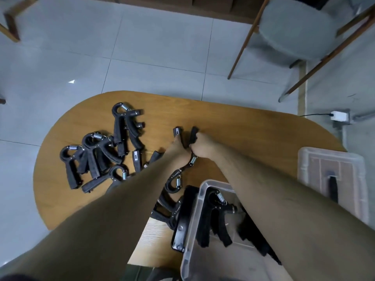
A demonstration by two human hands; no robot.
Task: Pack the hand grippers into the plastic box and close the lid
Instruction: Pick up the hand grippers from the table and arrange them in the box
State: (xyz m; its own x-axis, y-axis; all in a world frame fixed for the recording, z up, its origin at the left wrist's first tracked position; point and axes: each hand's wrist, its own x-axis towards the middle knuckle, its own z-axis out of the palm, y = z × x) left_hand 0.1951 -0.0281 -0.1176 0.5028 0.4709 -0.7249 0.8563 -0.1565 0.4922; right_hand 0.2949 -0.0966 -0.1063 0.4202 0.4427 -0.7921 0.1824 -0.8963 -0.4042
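Observation:
Several black hand grippers (pixel 105 151) with metal springs lie in a pile on the left of the wooden table (pixel 253 126). My right hand (pixel 203 147) is closed around one handle of a hand gripper (pixel 193 134) at the table's middle. My left hand (pixel 174 145) touches its other handle; its fingers are mostly hidden. The clear plastic box (pixel 194 230) stands at the near right with several grippers inside. Its lid (pixel 332 179) lies flat to the right, apart from the box. More grippers (pixel 172 185) lie under my arms by the box.
A grey upholstered chair (pixel 294 31) with wooden legs stands on the tiled floor beyond the table at the right. A white charger (pixel 338 116) is plugged in at a floor socket past the table's right end. Another wooden chair leg (pixel 12 25) shows at top left.

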